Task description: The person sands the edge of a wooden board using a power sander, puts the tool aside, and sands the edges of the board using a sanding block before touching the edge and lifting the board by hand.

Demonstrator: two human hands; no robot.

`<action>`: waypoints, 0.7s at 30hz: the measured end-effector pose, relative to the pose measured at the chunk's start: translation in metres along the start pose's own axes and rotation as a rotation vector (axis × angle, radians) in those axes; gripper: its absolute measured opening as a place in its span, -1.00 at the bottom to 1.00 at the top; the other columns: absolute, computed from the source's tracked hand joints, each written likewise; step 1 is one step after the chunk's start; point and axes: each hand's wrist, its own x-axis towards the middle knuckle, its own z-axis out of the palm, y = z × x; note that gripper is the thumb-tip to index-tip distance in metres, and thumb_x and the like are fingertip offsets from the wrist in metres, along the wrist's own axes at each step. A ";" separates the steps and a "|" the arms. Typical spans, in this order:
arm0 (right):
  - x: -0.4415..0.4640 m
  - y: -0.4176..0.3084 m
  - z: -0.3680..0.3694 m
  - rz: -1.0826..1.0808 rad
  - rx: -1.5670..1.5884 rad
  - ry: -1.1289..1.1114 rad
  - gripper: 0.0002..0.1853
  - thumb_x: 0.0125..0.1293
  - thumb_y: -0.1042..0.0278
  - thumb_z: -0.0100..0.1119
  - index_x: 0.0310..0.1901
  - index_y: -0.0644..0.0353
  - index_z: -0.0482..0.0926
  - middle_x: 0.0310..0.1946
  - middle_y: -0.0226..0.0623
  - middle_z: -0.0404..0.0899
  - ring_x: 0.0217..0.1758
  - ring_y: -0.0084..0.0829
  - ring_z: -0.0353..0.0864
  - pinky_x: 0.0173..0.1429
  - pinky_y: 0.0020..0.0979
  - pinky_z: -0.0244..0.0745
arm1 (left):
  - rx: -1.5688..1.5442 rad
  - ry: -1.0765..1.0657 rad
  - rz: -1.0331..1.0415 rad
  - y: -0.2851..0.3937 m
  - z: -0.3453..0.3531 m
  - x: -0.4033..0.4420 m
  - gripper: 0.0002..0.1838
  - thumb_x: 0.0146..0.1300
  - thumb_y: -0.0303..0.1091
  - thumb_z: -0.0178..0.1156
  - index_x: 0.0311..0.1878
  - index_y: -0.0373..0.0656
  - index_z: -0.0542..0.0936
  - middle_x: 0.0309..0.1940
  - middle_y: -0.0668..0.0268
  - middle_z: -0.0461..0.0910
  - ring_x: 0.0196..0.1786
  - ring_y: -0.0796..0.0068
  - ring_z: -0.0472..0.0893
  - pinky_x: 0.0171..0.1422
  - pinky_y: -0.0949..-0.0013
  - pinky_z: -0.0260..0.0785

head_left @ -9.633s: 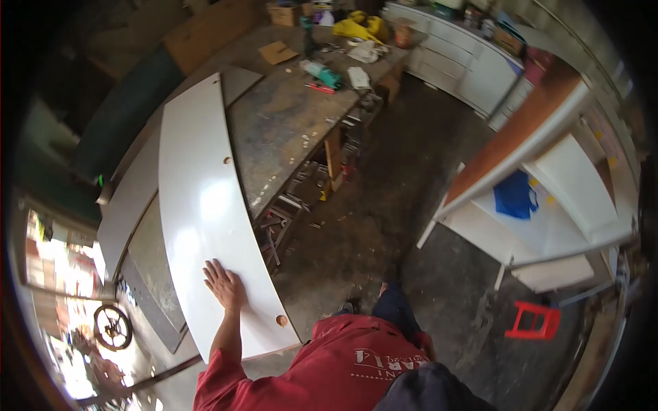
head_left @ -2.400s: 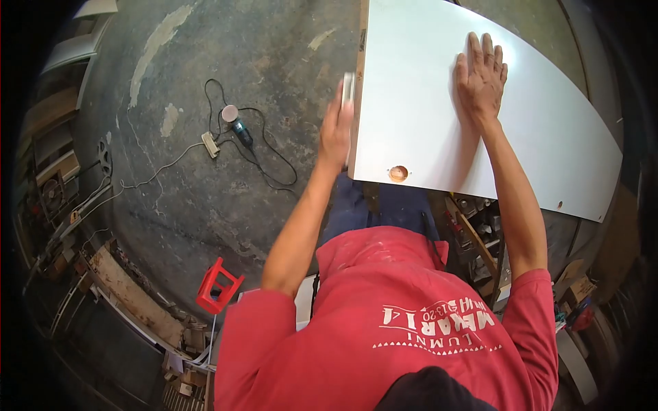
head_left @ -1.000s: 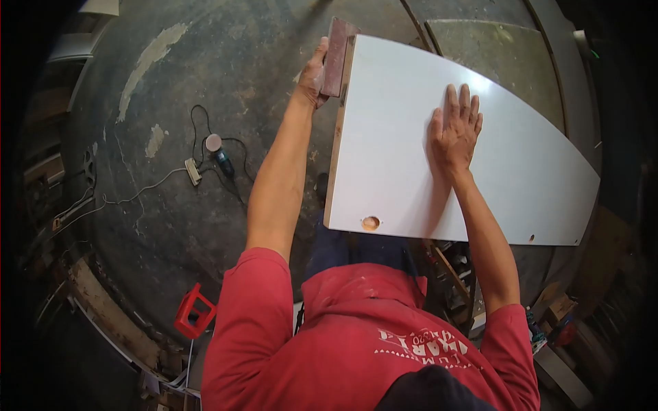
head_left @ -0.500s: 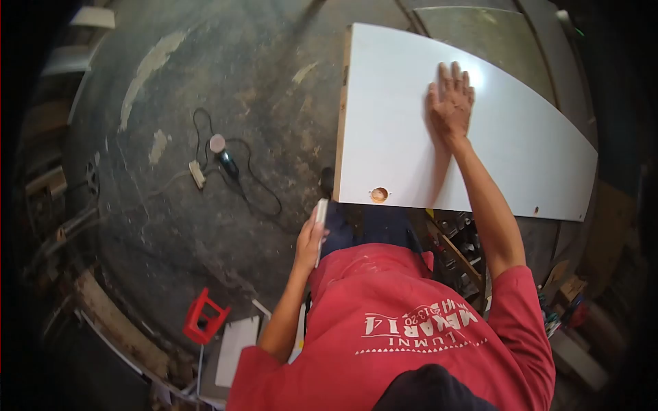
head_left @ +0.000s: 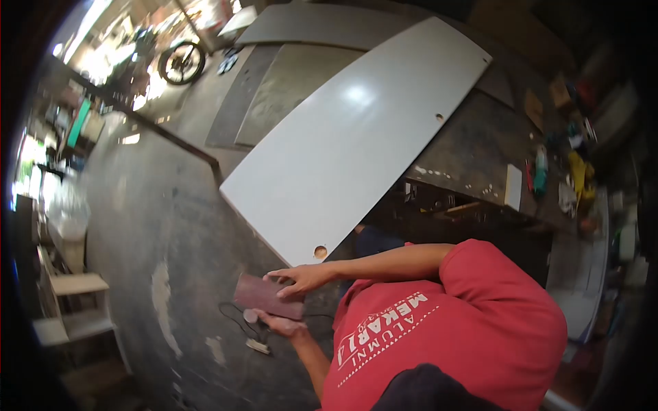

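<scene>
A flat sanding block with a reddish-brown face (head_left: 264,296) lies across my left hand (head_left: 281,325), whose fingers hold it from below. My right hand (head_left: 301,277) rests on the block's upper edge and face with its fingers apart. Just beyond my hands is the near end of a long white panel (head_left: 343,137) with one curved side. A round hole (head_left: 320,251) is cut near its closest corner, and smaller holes run along the right edge. Neither hand touches the panel.
Under the panel is a worn workbench (head_left: 473,147), with a green power tool (head_left: 541,171) and yellow cloth (head_left: 581,175) at its right. A sander's round pad (head_left: 250,316) and a power strip (head_left: 258,346) lie on the floor. A wheel (head_left: 181,63) stands at the upper left.
My right hand has left the panel and come to the block. My left hand has turned the block so its reddish face shows. The view has swung toward the bench and doorway.
</scene>
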 end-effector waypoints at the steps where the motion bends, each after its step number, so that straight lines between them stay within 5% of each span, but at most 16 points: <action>1: -0.008 0.003 -0.011 -0.032 0.016 0.079 -0.11 0.40 -0.15 0.31 0.56 0.24 0.21 0.30 0.06 0.53 0.33 -0.20 0.55 0.39 -0.27 0.42 | -0.035 0.079 -0.078 -0.011 0.002 0.010 -0.24 0.60 0.23 -0.18 0.60 -0.17 0.14 0.45 0.06 0.37 0.42 0.08 0.45 0.55 0.03 0.29; 4: -0.045 0.012 -0.066 -0.113 0.124 0.204 -0.33 0.27 0.14 0.49 0.31 0.31 0.50 0.13 -0.24 0.66 0.19 -0.49 0.56 0.27 -0.33 0.49 | 0.414 -0.199 0.028 -0.035 0.040 0.027 -0.39 0.61 -0.08 -0.12 0.56 -0.24 0.26 0.41 0.03 0.44 0.43 0.14 0.45 0.56 0.13 0.20; 7: -0.114 0.012 -0.116 -0.190 0.110 0.537 -0.25 0.24 0.00 0.53 0.29 0.37 0.50 0.09 -0.22 0.66 0.14 -0.47 0.58 0.25 -0.34 0.50 | 0.794 -0.394 0.153 -0.047 0.086 0.035 -0.40 0.50 -0.39 0.05 0.56 -0.29 0.28 0.48 0.05 0.42 0.48 0.29 0.42 0.52 0.22 0.18; 9: -0.161 0.038 -0.159 -0.054 -0.080 0.965 -0.11 0.17 -0.10 0.55 0.35 0.42 0.46 0.30 0.07 0.55 0.37 -0.15 0.53 0.43 -0.27 0.42 | 1.001 -0.309 0.142 -0.060 0.092 0.039 -0.35 0.43 -0.39 0.16 0.54 -0.30 0.30 0.46 0.02 0.44 0.46 0.22 0.45 0.55 0.19 0.17; 10: -0.199 0.014 -0.172 -0.051 0.095 1.044 -0.12 0.17 -0.07 0.55 0.35 0.44 0.45 0.30 0.08 0.55 0.38 -0.11 0.53 0.45 -0.25 0.42 | 1.121 -0.249 0.139 -0.067 0.089 0.041 -0.34 0.40 -0.37 0.19 0.53 -0.32 0.31 0.45 -0.01 0.45 0.46 0.17 0.46 0.56 0.17 0.17; 11: -0.217 0.057 -0.204 -0.020 -0.092 1.377 -0.21 0.18 0.02 0.54 0.30 0.42 0.49 0.17 -0.06 0.64 0.23 -0.23 0.62 0.34 -0.27 0.51 | 1.124 -0.246 0.149 -0.076 0.078 0.047 -0.34 0.40 -0.37 0.19 0.53 -0.32 0.31 0.45 -0.01 0.45 0.46 0.17 0.46 0.56 0.17 0.17; 13: -0.283 0.064 -0.244 -0.031 0.095 1.686 -0.31 0.19 0.15 0.51 0.26 0.39 0.50 0.06 -0.10 0.68 0.05 -0.31 0.69 0.12 -0.25 0.64 | 1.301 -0.151 0.262 -0.094 0.049 0.057 -0.31 0.33 -0.36 0.27 0.49 -0.35 0.35 0.44 -0.06 0.42 0.49 0.05 0.41 0.59 0.13 0.14; 16: -0.387 0.130 -0.310 -0.067 0.221 1.995 -0.44 0.19 0.24 0.50 0.14 0.37 0.53 -0.08 -0.14 0.69 -0.10 -0.36 0.67 0.00 -0.30 0.62 | 1.439 0.010 0.312 -0.104 0.029 0.060 -0.31 0.28 -0.38 0.30 0.46 -0.37 0.38 0.46 -0.09 0.38 0.52 -0.02 0.35 0.61 0.10 0.11; 21: -0.497 0.187 -0.362 0.119 -0.061 2.128 -0.43 0.23 0.25 0.48 0.18 0.39 0.50 -0.01 -0.06 0.67 0.01 -0.23 0.66 0.15 -0.18 0.56 | 1.520 0.190 0.356 -0.111 0.004 0.072 -0.29 0.23 -0.40 0.31 0.45 -0.38 0.38 0.44 -0.10 0.37 0.50 -0.05 0.35 0.61 0.11 0.11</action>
